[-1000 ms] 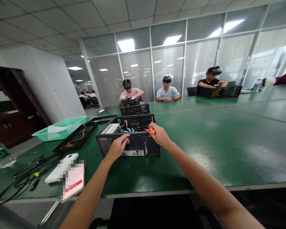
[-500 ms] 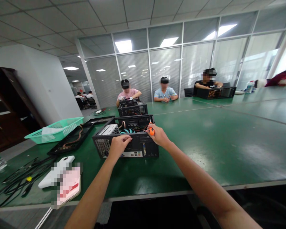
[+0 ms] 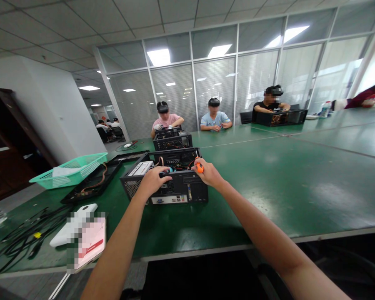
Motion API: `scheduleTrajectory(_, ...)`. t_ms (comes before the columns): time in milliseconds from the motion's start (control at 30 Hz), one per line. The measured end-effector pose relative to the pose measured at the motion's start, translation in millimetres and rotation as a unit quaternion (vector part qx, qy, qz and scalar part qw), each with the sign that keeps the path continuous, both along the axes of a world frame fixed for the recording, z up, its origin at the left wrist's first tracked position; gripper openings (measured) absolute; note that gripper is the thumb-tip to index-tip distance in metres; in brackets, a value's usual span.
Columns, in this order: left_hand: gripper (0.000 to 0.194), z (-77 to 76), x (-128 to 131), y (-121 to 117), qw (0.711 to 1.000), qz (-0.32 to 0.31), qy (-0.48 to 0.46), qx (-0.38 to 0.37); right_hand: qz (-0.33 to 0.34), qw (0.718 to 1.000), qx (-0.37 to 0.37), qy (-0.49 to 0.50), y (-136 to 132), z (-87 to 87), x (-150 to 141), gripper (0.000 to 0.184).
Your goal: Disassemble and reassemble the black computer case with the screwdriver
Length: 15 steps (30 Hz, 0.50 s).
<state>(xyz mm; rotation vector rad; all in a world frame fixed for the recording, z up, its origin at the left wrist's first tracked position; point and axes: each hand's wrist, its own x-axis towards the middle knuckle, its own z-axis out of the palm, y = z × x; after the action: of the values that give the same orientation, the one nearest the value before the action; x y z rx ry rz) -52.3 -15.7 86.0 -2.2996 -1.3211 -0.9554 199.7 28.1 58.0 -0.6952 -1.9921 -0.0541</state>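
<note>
An opened black computer case (image 3: 196,192) lies on the green table in front of me. A white-labelled power supply (image 3: 141,168) sits at its left, and part of a teal fan shows beside my left hand. My left hand (image 3: 153,181) grips the near rim of the case, fingers over the edge and thumb on the outer side. My right hand (image 3: 210,173) is closed around a screwdriver with an orange handle (image 3: 200,167), at the right end of the case. The screwdriver's tip cannot be made out.
Left of the case lie a black side panel (image 3: 90,183) and a green basket (image 3: 71,177). Black cables (image 3: 28,237), a white device (image 3: 70,229) and a pink booklet (image 3: 92,246) are nearer. Behind stands another computer case (image 3: 172,141); several people sit across the table.
My left hand has shifted slightly left and up, its fingers moving from a pinch in front of the case to over its rim. My right hand still holds the screwdriver.
</note>
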Motion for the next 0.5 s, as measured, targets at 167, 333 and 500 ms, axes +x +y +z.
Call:
scheduleTrajectory(167,0.023,-4.6,19,15,0.999,0.000,0.015,-0.039,0.041,0.994,0.001,0.098,10,-3.7,18,0.015)
scheduleTrajectory(333,0.024,-21.9,31,15,0.998,-0.010,-0.009,0.068,0.044,0.977,0.112,0.175,-21,-18.7,25,0.021)
scheduleTrajectory(500,0.016,-35.0,30,14,0.991,-0.032,-0.010,0.127,0.121,0.979,0.161,0.030,-55,-28.2,2,0.030)
